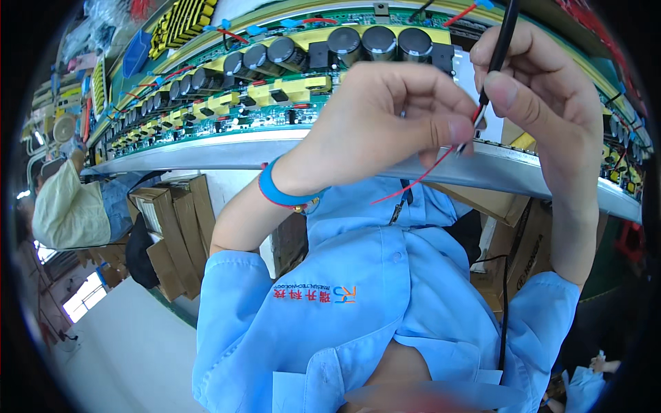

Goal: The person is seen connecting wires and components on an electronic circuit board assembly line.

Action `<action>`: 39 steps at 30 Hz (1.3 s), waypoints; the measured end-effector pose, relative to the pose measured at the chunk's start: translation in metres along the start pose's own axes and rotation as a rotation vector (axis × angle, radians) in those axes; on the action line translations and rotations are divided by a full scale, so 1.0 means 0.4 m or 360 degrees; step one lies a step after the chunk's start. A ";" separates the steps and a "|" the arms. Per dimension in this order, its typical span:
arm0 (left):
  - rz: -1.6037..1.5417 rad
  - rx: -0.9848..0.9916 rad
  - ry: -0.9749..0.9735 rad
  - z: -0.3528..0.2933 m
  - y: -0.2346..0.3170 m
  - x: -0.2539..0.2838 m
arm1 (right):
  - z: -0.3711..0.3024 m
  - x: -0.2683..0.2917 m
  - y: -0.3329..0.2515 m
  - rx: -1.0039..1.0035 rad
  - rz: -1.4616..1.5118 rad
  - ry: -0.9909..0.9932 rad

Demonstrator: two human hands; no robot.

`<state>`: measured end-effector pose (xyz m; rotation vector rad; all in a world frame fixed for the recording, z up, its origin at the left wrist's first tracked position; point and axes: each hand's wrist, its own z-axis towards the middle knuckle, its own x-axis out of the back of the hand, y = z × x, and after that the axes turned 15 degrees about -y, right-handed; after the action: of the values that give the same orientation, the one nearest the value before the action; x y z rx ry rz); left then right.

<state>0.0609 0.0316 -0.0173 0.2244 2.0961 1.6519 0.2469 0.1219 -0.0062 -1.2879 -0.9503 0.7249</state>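
Observation:
My left hand (379, 127), with a blue band at its wrist, is closed in a pinch around a thin red wire (423, 175). The wire's free end trails down and to the left, in front of my blue shirt. Held between the thumb and fingers of my right hand (551, 89) is a black pen-shaped tool (502, 45); its slim, light-coloured tip points down beside my left fingertips. Both hands meet above the near edge of a long metal tray (268, 150). Fingers partly hide where tip and wire come together.
Green circuit boards (227, 122) with round black capacitors (344, 45) and yellow parts line the tray. A blue bin (137, 54) stands at the far left. Cardboard boxes (175, 234) are below the tray. Another person (76, 206) is at the left.

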 end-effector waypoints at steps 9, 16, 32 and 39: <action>-0.0223 -0.0490 -0.0031 -0.075 -0.048 0.010 | 0.052 -0.033 -0.070 0.0089 -0.0131 -0.0220; 0.0583 -0.1197 0.0568 -0.167 -0.097 0.048 | 0.021 -0.150 -0.071 -0.0056 -0.0236 -0.0378; 0.2326 -0.1082 0.0832 -0.212 -0.161 0.006 | -0.125 -0.192 -0.026 0.0242 -0.1619 0.0102; 0.2167 -0.1279 0.0591 -0.198 -0.164 0.005 | -0.089 -0.177 0.039 0.0109 -0.1376 0.0034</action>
<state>0.0339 -0.0545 -0.0667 1.3323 1.1728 3.3145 0.2475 0.0462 -0.0345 -0.7030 -1.3121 0.0634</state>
